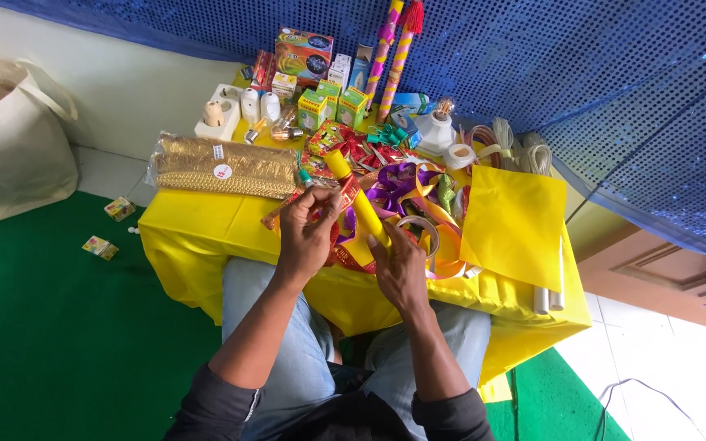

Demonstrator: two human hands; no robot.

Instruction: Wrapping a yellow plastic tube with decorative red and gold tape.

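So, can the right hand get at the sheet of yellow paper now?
Probably yes, but not freely: the right hand is holding the yellow tube. The sheet of yellow paper lies uncovered just beside it, nothing between.

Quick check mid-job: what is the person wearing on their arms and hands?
Both forearms are bare, with dark sleeves pushed up to around the elbows. The left hand and right hand wear no gloves, and no rings, watch or bracelets are visible. Light blue jeans cover the legs below.

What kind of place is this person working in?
Probably a home craft corner for making decorations: a low table under a yellow cloth on green floor matting, heaped ribbons, light bulbs, and a blue sequin backdrop behind.
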